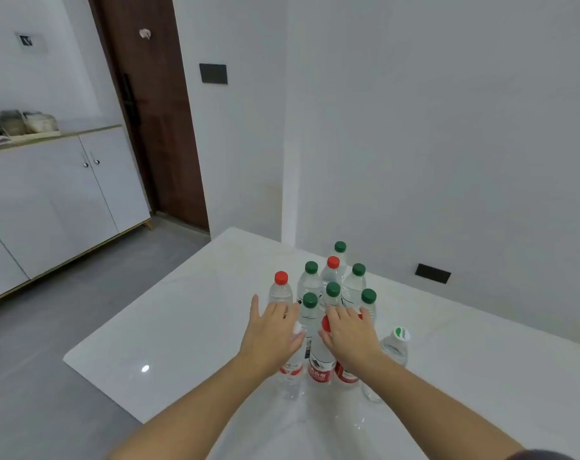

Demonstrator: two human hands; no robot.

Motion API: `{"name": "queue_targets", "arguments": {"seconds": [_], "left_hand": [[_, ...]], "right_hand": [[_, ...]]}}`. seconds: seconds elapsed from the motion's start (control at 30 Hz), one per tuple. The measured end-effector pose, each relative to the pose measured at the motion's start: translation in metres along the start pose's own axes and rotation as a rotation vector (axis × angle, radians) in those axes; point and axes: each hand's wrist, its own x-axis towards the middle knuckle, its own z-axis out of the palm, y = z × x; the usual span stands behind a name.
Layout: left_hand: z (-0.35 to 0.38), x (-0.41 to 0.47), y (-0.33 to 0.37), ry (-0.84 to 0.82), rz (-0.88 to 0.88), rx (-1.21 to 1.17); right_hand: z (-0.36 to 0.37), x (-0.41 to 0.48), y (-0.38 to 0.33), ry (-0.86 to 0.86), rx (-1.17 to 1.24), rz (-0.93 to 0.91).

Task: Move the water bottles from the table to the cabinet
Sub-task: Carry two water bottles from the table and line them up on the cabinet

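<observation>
The cabinet stood at the far left across a stretch of grey floor, its white doors closed, so what it held could not be seen; two woven baskets sat on its top, their contents too blurred to tell. The worktop, white and glossy, carried all the water bottles, clustered upright toward its far right side near the wall; none had reached the cabinet, so the task looked to be at its very start, at the reach for the first pick.

The left grip hovered released over the near left of the cluster, fingers spread and fairly straight, grasping nothing; the right grip hung released beside it, fingers extended over the caps and thumb just beside a red cap, not yet closed on any bottle.

The next move probably called for each grip to close round the neck or shoulder of a near bottle and lift it straight up, since the neighbours stood touching or just beside one another and could topple; a cabinet door might then need opening.

Every bottle was clear, capped and seemingly full of water; most caps were green, a few red; a red-labelled bottle stood between the grips; one white-capped bottle stood slightly apart at the near right.
</observation>
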Motion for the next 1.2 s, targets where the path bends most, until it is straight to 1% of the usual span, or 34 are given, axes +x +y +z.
{"name": "queue_targets", "arguments": {"seconds": [0.13,0.23,0.33,0.43,0.53,0.7,0.8,0.87,1.0,1.13,1.2], "left_hand": [[0.005,0.006,0.009,-0.005,0.045,0.020],[0.009,0.011,0.011,-0.033,0.020,0.011],[0.010,0.013,0.003,-0.048,-0.032,-0.068],[0.014,0.001,-0.015,-0.021,-0.084,-0.127],[0.017,-0.015,-0.038,-0.007,-0.125,-0.103],[0.019,-0.028,-0.065,-0.026,-0.177,-0.022],[0.022,-0.033,-0.075,-0.014,-0.199,-0.055],[0.024,-0.034,-0.077,-0.007,-0.222,-0.189],[0.039,-0.045,-0.077,0.054,-0.340,-0.688],[0.070,-0.061,-0.080,0.107,-0.495,-1.005],[0.089,-0.068,-0.078,0.094,-0.553,-1.116]], "right_hand": [[0.004,0.004,0.001,0.031,-0.072,-0.034],[0.004,0.007,-0.002,0.030,-0.078,-0.038],[0.002,0.009,-0.011,0.025,-0.079,-0.034],[0.008,0.003,-0.025,0.025,-0.021,-0.022],[0.008,0.002,-0.041,0.022,0.047,-0.021],[0.008,0.007,-0.070,0.050,0.086,-0.086],[0.009,0.011,-0.079,0.058,0.132,-0.102],[0.011,0.013,-0.080,0.042,0.246,-0.084],[0.021,0.009,-0.075,-0.005,0.558,0.014],[0.047,-0.005,-0.071,-0.035,0.885,0.104],[0.064,-0.014,-0.072,-0.084,1.065,0.127]]}}
